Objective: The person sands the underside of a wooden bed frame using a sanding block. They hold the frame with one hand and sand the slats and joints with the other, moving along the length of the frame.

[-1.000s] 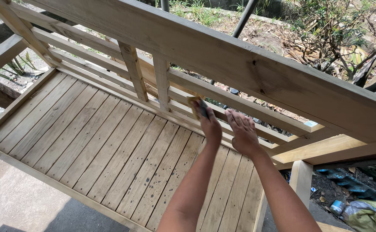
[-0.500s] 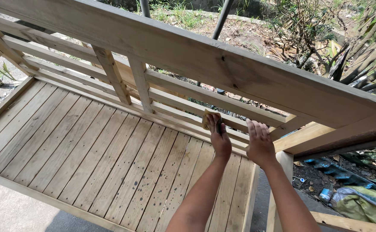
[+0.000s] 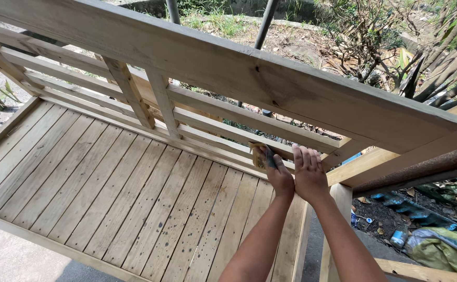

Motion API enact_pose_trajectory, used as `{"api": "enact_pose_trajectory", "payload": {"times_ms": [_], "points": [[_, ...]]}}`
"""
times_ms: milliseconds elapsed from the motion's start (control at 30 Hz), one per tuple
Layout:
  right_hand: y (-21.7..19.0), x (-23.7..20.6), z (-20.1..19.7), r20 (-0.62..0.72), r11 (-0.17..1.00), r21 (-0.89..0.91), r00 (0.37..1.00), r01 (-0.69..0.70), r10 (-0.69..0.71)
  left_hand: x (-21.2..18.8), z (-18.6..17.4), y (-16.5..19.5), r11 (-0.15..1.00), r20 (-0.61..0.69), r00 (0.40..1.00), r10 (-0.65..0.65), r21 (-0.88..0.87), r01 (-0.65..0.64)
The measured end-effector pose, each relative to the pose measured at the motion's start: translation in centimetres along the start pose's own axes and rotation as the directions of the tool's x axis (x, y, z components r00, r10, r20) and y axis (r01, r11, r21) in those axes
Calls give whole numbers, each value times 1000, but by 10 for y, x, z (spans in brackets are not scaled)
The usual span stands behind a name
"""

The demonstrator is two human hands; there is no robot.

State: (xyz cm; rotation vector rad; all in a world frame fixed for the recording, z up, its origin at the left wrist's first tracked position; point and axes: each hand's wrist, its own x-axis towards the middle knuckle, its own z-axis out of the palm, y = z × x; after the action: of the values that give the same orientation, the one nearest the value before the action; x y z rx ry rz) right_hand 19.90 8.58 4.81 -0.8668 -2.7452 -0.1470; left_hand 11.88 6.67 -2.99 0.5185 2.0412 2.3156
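Both hands sit a little lower on the slat (image 3: 223,141) than before. The left hand (image 3: 279,176) stays clamped on folded sandpaper (image 3: 261,155); the right hand (image 3: 308,175) lies flat, fingers spread.

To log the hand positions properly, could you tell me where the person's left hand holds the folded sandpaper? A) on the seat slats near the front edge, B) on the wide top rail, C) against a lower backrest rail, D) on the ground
C: the left hand presses the folded sandpaper against a lower backrest rail, beside the right hand.
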Motion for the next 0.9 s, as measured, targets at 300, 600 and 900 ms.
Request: {"api": "enact_pose_trajectory", "payload": {"times_ms": [300,600,900], "points": [[-12,3,2,67,993,-112,997,-31,38,169,-56,-34,816,-296,861,-413,-541,205],[-5,-2,7,-20,990,-139,1000,12,-15,87,-34,-36,867,-110,920,-376,-391,308],[-13,0,6,-2,995,-95,1000,-19,19,55,-14,13,982,8,998,65,179,-65]]}}
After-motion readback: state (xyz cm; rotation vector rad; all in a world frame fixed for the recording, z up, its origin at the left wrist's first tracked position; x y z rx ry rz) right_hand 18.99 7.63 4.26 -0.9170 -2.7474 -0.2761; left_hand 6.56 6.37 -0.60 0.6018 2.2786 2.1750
